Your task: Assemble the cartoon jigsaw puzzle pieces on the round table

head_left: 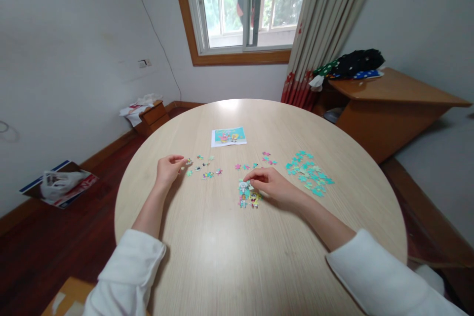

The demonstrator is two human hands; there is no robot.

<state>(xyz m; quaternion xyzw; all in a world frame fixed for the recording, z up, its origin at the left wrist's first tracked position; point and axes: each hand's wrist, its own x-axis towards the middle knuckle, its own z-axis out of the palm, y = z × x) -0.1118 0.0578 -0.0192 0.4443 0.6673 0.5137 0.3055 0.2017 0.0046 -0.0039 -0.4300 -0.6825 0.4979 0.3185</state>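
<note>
Small jigsaw pieces lie spread on a round pale wooden table. My left hand pinches a loose piece at the left end of a scattered group of pieces. My right hand rests with its fingers curled, the fingertips pressing on a small joined cluster of pieces in the middle of the table. A row of pink pieces lies just beyond that hand. A heap of teal pieces lies to its right. A printed reference picture lies farther back.
A wooden desk with dark spotted clothes stands at the right under a flowered curtain. A window is straight ahead. On the floor at the left lie a small wooden drawer unit and a plastic bag on a flat box.
</note>
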